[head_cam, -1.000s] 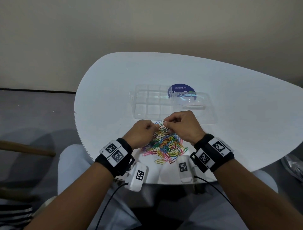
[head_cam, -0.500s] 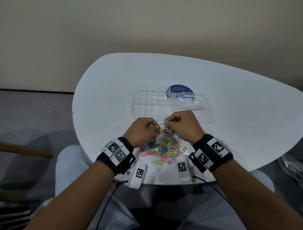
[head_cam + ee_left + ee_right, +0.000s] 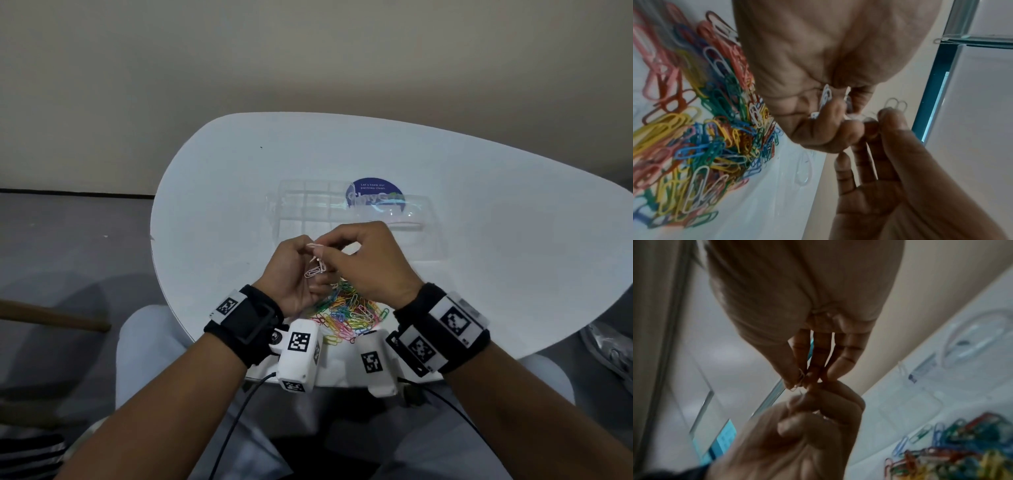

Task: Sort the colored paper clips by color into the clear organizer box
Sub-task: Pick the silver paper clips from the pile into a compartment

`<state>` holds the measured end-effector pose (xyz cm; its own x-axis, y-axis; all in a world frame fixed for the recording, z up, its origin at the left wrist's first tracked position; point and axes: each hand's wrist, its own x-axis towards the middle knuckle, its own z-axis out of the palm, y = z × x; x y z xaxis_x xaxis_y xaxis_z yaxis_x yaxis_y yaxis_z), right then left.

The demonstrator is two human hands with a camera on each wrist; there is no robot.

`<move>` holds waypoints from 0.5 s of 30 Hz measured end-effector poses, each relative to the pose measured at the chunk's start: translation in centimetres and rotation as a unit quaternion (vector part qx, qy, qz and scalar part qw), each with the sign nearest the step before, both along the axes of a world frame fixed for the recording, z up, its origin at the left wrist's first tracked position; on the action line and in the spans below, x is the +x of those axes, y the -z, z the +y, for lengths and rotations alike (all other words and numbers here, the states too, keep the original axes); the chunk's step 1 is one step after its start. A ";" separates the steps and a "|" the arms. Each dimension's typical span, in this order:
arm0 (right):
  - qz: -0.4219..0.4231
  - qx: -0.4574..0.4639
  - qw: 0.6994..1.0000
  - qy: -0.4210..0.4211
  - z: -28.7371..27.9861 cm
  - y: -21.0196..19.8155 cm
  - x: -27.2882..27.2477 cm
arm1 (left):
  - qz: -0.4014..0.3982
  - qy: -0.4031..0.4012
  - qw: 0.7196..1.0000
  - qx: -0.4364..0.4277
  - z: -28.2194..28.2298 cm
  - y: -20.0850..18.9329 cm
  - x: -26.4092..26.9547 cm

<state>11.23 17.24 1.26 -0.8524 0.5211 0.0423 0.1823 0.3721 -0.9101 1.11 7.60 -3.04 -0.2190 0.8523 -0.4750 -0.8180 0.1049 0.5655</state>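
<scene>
A heap of mixed colored paper clips (image 3: 349, 313) lies near the front edge of the white table (image 3: 479, 192); it also shows in the left wrist view as the heap (image 3: 701, 138). Just above it my left hand (image 3: 306, 249) grips a small bunch of white paper clips (image 3: 315, 270), seen close as white clips (image 3: 826, 97) under its curled fingers. My right hand (image 3: 324, 254) pinches a white clip (image 3: 896, 104) at the same spot, fingertips touching the left hand (image 3: 818, 395). The clear organizer box (image 3: 305, 209) stands open right behind the hands.
The box's clear lid (image 3: 404, 219) lies open to the right, over a round blue sticker (image 3: 375, 192). One loose clip (image 3: 803, 170) lies on the table beyond the heap. My knees are under the table's near edge; grey floor lies to the left.
Both hands have risen a little from the heap and moved toward the box. The left hand has turned palm inward, and white clips now hang from it.
</scene>
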 end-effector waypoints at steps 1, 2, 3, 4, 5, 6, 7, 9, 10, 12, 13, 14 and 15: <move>-0.012 0.016 1.000 -0.004 -0.2 0.2 -0.1 | -0.010 -0.012 1.000 -0.008 0.2 0.0 0.1; -0.023 0.035 0.999 -0.004 -0.3 0.5 -0.2 | -0.024 -0.027 0.999 -0.020 0.3 0.0 0.1; -0.032 0.052 0.998 -0.005 -0.3 0.7 -0.2 | -0.039 -0.039 0.998 -0.031 0.3 0.1 0.1; -0.039 0.061 0.997 -0.006 -0.2 0.8 -0.2 | -0.052 -0.046 0.997 -0.041 0.2 0.1 0.0; -0.043 0.062 0.997 -0.008 -0.2 0.8 -0.1 | -0.060 -0.048 0.996 -0.049 0.1 0.4 -0.1; -0.044 0.058 0.997 -0.010 -0.1 0.8 0.0 | -0.070 -0.048 0.995 -0.056 0.1 0.9 -0.4; -0.043 0.053 0.998 -0.009 0.1 0.9 0.1 | -0.082 -0.045 0.994 -0.061 0.0 1.2 -0.6; -0.035 0.046 0.998 0.001 0.4 1.0 0.2 | -0.083 -0.030 0.993 -0.078 0.1 1.6 -1.2; -0.027 0.043 0.999 0.010 0.7 1.0 0.2 | -0.059 -0.017 0.994 -0.087 0.3 1.5 -1.6; -0.007 0.032 0.999 0.029 1.2 1.0 0.3 | 0.032 -0.011 0.993 -0.113 0.9 0.7 -2.7; 0.000 0.024 0.999 0.035 1.4 1.0 0.4 | 0.082 -0.023 0.989 -0.121 1.3 -0.1 -3.4; 0.006 0.016 0.999 0.039 1.7 0.9 0.5 | 0.126 -0.044 0.983 -0.123 1.8 -0.9 -4.4; 0.008 0.010 0.999 0.042 1.9 0.9 0.7 | 0.166 -0.073 0.976 -0.122 2.3 -1.6 -5.5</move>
